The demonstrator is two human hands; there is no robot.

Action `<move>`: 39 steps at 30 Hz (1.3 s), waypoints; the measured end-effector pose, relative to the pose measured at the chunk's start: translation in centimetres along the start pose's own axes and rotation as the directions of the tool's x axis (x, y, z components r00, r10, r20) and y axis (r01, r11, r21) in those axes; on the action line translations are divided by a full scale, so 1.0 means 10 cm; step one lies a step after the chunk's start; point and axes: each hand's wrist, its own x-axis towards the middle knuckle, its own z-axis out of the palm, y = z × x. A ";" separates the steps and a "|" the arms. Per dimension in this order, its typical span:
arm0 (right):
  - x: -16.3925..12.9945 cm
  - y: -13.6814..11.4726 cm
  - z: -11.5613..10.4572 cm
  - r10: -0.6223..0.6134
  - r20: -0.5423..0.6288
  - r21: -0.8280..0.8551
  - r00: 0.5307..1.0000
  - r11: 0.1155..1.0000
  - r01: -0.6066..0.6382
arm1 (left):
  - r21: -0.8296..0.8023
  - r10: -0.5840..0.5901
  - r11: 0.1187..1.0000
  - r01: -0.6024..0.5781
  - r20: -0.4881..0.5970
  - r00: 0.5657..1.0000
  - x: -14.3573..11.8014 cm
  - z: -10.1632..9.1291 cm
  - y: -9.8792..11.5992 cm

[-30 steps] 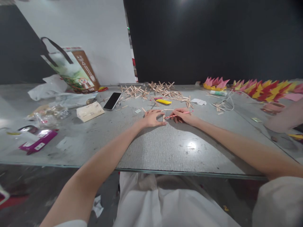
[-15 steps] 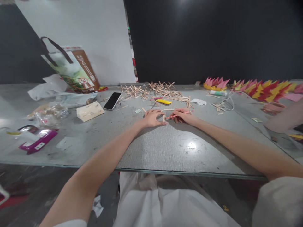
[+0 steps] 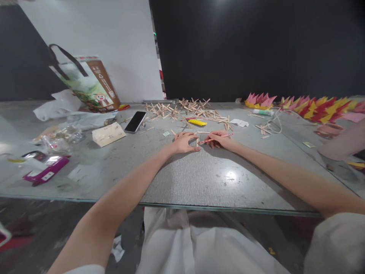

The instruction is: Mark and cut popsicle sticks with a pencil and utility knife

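At the far left of the grey desk lies a purple packet, and behind it clear plastic wrapping and a crumpled white bag. A printed paper carrier bag with dark handles leans against the white wall. Nearer the middle sit a pale wooden block and, just beside it, a black phone lying face up.

The left hand rests flat on the desk with fingers curled down, pressing on a small wooden craft stick piece that lies between the two hands. The right hand is closed around a red pencil, its tip pointing left to the stick piece, close to the left fingertips. The two hands lie near each other, almost touching at the stick.

Behind them, toward the back edge, is a scattered pile of craft sticks, many glued into crosses, with a yellow tube in front of the pile and a scrap of white paper to its right. Further right a white cord loops on the desk, and a row of folded paper shapes in pink, red and yellow runs along the back. At the far right edge another person's arm rests on the desk.
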 end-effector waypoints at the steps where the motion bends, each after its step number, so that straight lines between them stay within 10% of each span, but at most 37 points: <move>1: 0.00 0.00 0.00 0.002 0.004 -0.002 1.000 1.000 -0.002 | 0.001 0.000 1.000 0.000 0.001 1.000 0.00 0.00 0.00; 39: -0.02 -0.05 0.02 0.003 -0.014 -0.027 1.000 1.000 -0.003 | -0.001 -0.007 1.000 0.007 0.006 1.000 -0.02 -0.02 0.02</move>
